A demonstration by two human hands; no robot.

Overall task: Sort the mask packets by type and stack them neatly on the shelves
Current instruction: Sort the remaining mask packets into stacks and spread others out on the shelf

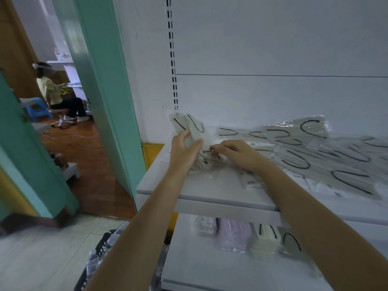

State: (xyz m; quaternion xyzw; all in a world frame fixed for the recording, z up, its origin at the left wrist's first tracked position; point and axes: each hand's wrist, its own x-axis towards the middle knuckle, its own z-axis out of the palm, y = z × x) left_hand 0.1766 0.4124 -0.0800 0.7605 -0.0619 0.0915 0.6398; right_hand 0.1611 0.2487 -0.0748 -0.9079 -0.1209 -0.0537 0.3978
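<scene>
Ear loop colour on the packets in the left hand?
Black ear loops on cream masks; head view.

Single head view, wide-angle, looking forward and down from close above; upper shelf (220,192) just beneath fingers (183,134), doorway (69,133) well left of fingers.

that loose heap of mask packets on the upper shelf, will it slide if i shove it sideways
Probably: the heap of mask packets wears glossy wrappers, overlapping on the smooth upper shelf, so packets would likely slip over each other rather than move together. They look thin and flat, so likely light and floppy.
</scene>
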